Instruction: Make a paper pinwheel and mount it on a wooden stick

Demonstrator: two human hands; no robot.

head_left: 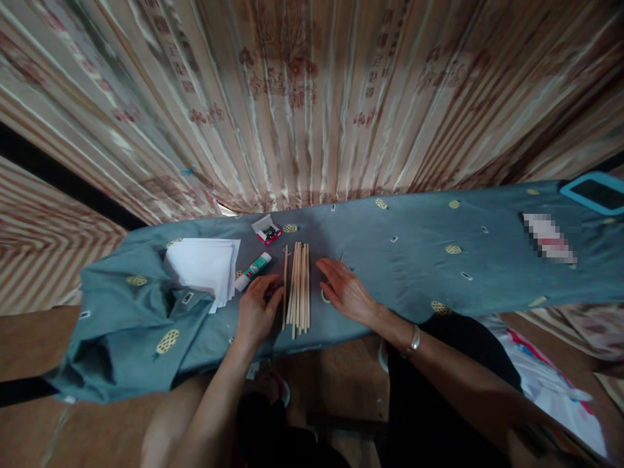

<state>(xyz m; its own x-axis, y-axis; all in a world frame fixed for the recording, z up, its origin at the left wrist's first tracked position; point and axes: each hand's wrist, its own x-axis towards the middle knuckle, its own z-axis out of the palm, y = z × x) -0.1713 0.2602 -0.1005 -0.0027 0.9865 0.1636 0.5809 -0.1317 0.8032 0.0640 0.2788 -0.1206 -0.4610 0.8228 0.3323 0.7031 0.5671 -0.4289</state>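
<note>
A bundle of thin wooden sticks (299,292) lies on the cloth between my hands, their ends uneven. One more stick (285,279) lies just left of the bundle. My left hand (258,307) rests beside that single stick, fingers bent, with a gap between thumb and forefinger and nothing visible in it. To the right of the bundle, my right hand (348,291) is stretched out flat, palm down. Under its fingers a pale yellow loop (325,296) peeks out; the rest of that object is hidden. A green and white glue stick (253,271) lies above my left hand.
White paper sheets (202,263) lie at the left, beside bunched cloth. A small open red and white box (266,229) with dark bits stands at the back. A blue-framed object (595,193) and a blurred packet (548,238) are far right. Curtains (302,97) hang behind the table.
</note>
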